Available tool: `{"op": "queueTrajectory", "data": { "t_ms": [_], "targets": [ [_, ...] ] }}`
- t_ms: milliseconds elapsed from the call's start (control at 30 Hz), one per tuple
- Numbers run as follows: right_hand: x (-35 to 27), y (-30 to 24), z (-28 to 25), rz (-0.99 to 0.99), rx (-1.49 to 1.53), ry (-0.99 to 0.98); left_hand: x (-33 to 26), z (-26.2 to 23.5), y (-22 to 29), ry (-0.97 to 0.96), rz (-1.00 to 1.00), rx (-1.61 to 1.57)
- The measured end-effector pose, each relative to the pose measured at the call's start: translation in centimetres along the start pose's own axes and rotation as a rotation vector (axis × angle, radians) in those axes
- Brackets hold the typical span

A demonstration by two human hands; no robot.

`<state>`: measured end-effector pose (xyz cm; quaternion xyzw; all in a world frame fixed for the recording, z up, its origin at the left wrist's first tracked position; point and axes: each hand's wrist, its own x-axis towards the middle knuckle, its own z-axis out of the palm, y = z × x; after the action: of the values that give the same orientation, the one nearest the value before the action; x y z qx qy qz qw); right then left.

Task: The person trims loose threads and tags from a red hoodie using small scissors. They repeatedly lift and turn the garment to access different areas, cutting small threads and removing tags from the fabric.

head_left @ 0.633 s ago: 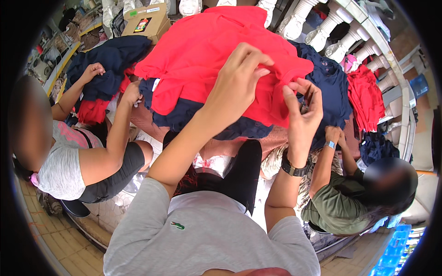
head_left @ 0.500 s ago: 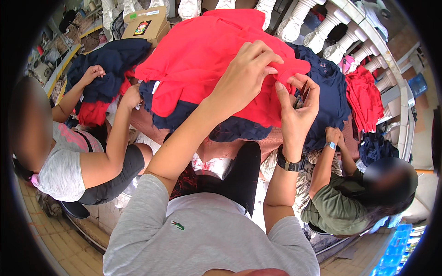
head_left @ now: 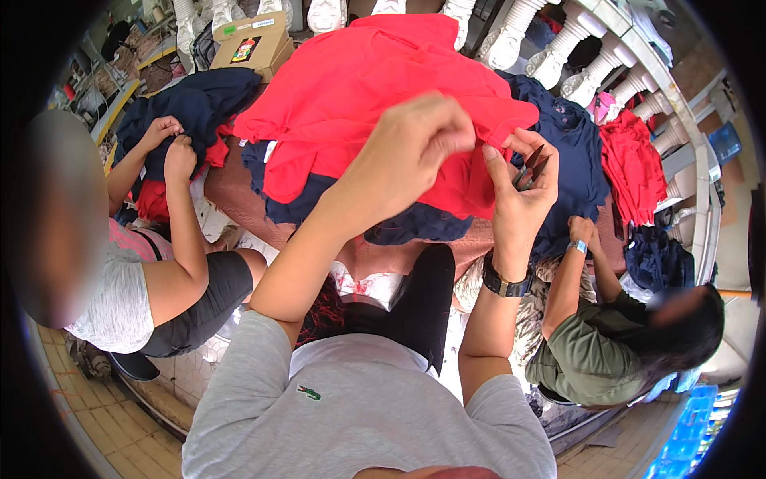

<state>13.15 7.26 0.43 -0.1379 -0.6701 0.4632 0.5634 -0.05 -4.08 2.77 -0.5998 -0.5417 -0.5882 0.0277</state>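
Observation:
A bright red garment (head_left: 351,96) lies spread over dark navy cloth in front of me. My right hand (head_left: 523,176) has thumb and fingers closed on an edge of it at its right side. Small dark thread snips (head_left: 532,170) sit in that same hand, their blades apart and pointing up. Left of there, my left hand (head_left: 423,140) hovers over the red cloth, its fingers bent in and smeared by motion. Whether it pinches anything, such as a thread, does not show.
Navy garments (head_left: 562,144) and a red pile (head_left: 630,168) lie to the right. A cardboard box (head_left: 251,52) stands at the back left, before white balusters (head_left: 503,48). One person sits at left handling dark cloth (head_left: 187,104); another at right has hands (head_left: 582,231) on navy cloth.
My left hand has come away from the garment's edge, down and to the left. My right hand keeps its grip, turned slightly. The left person's hands have come together.

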Motion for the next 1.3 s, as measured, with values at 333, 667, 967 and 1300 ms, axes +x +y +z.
{"op": "queueTrajectory", "data": {
  "t_ms": [333,667,967,1300],
  "targets": [
    [-0.6,-0.5,0.2,0.0,-0.035,-0.064,2.1,1.6,-2.0,-0.056,-0.003,-0.011],
    [-0.5,-0.9,-0.6,0.032,-0.07,-0.1,-0.4,1.9,-0.2,0.05,0.02,-0.069],
    [-1.0,-0.6,0.0,0.014,-0.101,-0.113,0.9,2.5,-1.8,0.017,-0.031,0.029],
    [-0.9,-0.3,-0.2,0.004,-0.042,-0.13,0.3,1.4,-0.8,0.018,-0.058,-0.002]
  ]
}}
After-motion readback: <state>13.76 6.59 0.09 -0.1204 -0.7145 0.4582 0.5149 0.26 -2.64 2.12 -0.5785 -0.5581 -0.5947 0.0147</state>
